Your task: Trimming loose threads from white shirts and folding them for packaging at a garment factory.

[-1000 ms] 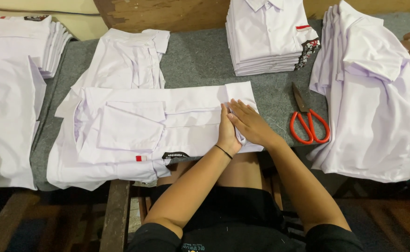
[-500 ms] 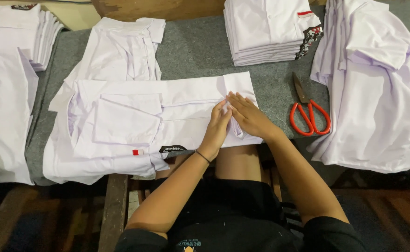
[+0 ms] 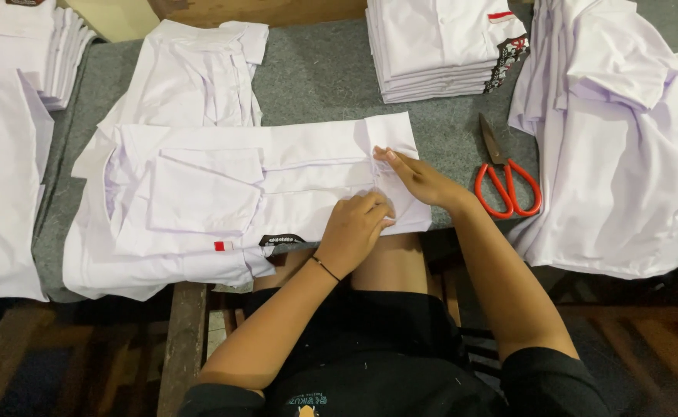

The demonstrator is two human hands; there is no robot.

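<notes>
A white shirt [image 3: 223,193] lies folded lengthwise across the grey table [image 3: 316,73], with a small red tag and a black label at its near edge. My left hand [image 3: 356,229] rests on the shirt's lower right part, fingers curled and pinching the fabric. My right hand [image 3: 420,179] lies flat on the right end of the shirt, fingers pointing left and pressing a fold down. Both hands touch the same end of the shirt, a few centimetres apart.
Red-handled scissors [image 3: 505,181] lie just right of my right hand. A stack of folded white shirts [image 3: 443,46] stands at the back. Loose white shirts [image 3: 624,139] pile up on the right, another stack [image 3: 15,46] and spread shirts on the left.
My left hand has slid down toward the near edge of the shirt, while my right hand has stretched flatter across its right end. The view has shifted slightly.
</notes>
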